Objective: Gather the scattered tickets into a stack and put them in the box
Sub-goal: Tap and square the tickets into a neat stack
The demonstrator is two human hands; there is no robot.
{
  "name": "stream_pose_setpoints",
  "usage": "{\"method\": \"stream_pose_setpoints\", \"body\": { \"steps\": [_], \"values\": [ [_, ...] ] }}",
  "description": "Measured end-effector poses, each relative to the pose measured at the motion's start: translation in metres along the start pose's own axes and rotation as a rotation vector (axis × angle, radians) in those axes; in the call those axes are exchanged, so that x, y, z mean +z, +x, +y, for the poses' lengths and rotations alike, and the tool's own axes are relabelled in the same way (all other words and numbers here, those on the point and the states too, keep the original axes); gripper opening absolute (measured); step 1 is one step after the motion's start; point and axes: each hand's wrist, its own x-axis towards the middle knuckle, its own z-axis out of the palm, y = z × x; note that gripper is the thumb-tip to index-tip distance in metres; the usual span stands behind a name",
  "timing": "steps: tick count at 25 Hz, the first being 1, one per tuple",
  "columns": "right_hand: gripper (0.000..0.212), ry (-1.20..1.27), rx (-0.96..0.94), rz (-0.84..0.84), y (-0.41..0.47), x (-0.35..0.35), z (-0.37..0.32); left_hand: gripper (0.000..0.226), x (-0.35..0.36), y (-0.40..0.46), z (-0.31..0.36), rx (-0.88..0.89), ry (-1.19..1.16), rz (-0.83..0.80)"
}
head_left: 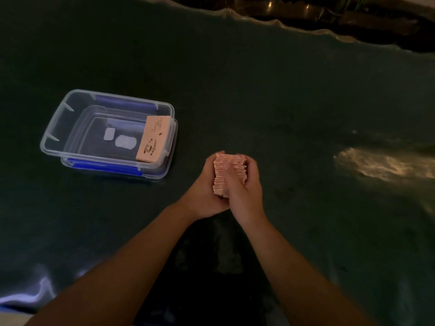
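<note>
Just below the middle of the frame, both hands close around a thick stack of pink tickets (229,171), held slightly above the dark green bench (294,90). The left hand (207,189) wraps the stack's left side, its grip clenched on the tickets with the fingertips curling over the far top corner. The right hand (244,187) presses against the right side, its grip also clasped on the stack, the thumb (227,166) lying across the top face. The ticket edges show as many thin stripes, slightly uneven along the right side, so the stack is not perfectly squared. Both bare forearms run up from the bottom edge of the frame and meet at the stack.

To the left of the hands, in the middle left of the frame, sits a clear plastic box (50,142) with blue latches along its near and far long sides; it is open at the top and rests on the bench, well apart from the hands. Inside it, against the right end wall, lies another pink ticket bundle (153,140) with a printed coffee-cup drawing facing up. The rest of the box floor is bare apart from two pale moulded patches.

The lighting is dim; a bright glare streaks the bench at the right edge of the frame.
</note>
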Motion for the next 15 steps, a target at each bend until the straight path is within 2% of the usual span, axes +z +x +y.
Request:
{"method": "stream_pose_setpoints", "body": {
  "steps": [4,8,11,13,15],
  "values": [
    [0.043,-0.012,0.007,0.048,-0.001,0.005,0.0,0.098,-0.001,-0.005,-0.004,-0.009,0.015,0.052],
    [0.045,-0.024,0.029,-0.002,0.001,0.008,-0.005,0.099,-0.002,-0.006,0.002,-0.071,-0.018,0.081],
    [0.042,0.017,0.033,-0.11,0.002,-0.002,0.0,0.097,-0.007,-0.006,0.002,-0.111,-0.04,0.094],
    [0.061,0.023,0.039,-0.21,-0.001,-0.019,0.005,0.098,-0.01,-0.01,0.002,-0.177,-0.115,0.086],
    [0.09,0.004,0.082,-0.275,-0.003,-0.037,0.01,0.095,-0.012,-0.015,0.005,-0.263,-0.222,0.082]
  ]
}}
